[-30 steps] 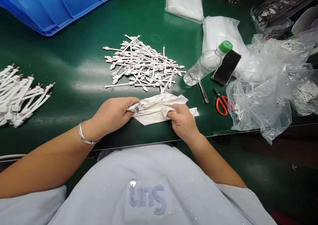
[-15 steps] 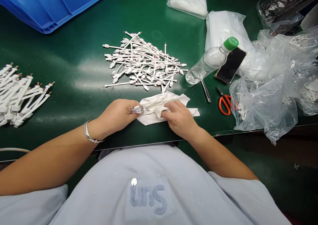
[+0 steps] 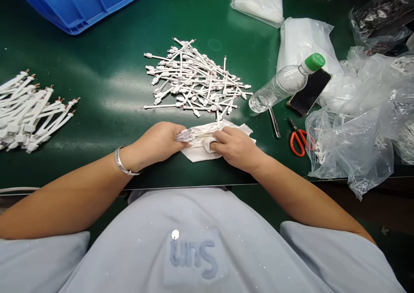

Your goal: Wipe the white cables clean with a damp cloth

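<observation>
My left hand (image 3: pixel 163 143) is closed on the connector ends of a few short white cables (image 3: pixel 185 135). Their other ends run right, over and into a white cloth (image 3: pixel 198 154) lying on the table near its front edge. My right hand (image 3: pixel 234 147) is closed on a bunched fold of that cloth, which wraps round part of the cables. Just beyond my hands is a loose pile of short white cables (image 3: pixel 194 79) with plugs and reddish bare tips. A second bundle of cables (image 3: pixel 29 116) lies at the far left.
A blue bin (image 3: pixel 87 4) stands at the back left. To the right are a tilted water bottle (image 3: pixel 278 86), a dark phone (image 3: pixel 309 92), a metal pen-like tool (image 3: pixel 274 123), orange-handled snips (image 3: pixel 298 143) and clear plastic bags (image 3: pixel 352 146). White bagged packs (image 3: pixel 258 2) lie farther back.
The camera view has shifted, so the table things sit farther right. My left hand has moved a little toward my right hand, and both keep their hold.
</observation>
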Demonstrator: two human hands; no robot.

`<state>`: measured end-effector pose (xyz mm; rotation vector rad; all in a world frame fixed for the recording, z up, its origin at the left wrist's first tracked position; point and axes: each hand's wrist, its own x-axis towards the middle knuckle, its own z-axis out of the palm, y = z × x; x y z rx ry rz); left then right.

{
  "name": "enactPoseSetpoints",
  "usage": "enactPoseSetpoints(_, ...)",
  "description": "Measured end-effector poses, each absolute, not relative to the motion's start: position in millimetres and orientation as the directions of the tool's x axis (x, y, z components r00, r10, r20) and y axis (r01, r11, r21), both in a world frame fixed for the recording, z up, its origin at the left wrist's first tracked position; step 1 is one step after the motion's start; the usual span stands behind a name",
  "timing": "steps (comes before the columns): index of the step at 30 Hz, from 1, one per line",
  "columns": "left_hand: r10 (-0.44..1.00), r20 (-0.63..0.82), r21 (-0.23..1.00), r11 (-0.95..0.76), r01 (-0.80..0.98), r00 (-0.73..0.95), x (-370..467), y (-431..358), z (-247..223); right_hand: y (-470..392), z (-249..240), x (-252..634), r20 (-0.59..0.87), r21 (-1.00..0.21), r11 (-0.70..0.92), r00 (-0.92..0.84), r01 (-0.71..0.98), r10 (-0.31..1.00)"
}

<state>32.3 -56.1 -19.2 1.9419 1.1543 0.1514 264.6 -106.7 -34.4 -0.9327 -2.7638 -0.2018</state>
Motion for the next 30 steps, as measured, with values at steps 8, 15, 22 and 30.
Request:
enactPoseSetpoints(8, 0.759, -0.325, 0.714, -0.194, 0.673, 0.564, 31.4, -55.2, -19.4, -104.5, -38.6, 262.8, 0.252, 0.058, 0.78, -0.765, 0.623, 0.592)
enactPoseSetpoints(15, 0.752, -0.241, 0.684, -0.317, 0.658, 0.613, 29.9, -55.7, -19.3, -129.3, -36.7, 290.2, 0.328, -0.012, 0.437, -0.409, 0.9, 0.852)
enactPoseSetpoints(22, 0.75, -0.168, 0.578, -0.451, 0.68, 0.64, 34.4, -68.0, -16.0, -135.0, -64.5, 297.0, 0.373, -0.102, 0.387, -0.326, 0.916, 0.869)
enactPoseSetpoints(30, 0.743, -0.054, 0.49, -0.562, 0.666, 0.667, 32.9, -79.8, -13.7, -130.5, -74.6, 305.6, 0.405, -0.087, 0.417, -0.35, 0.905, 0.844)
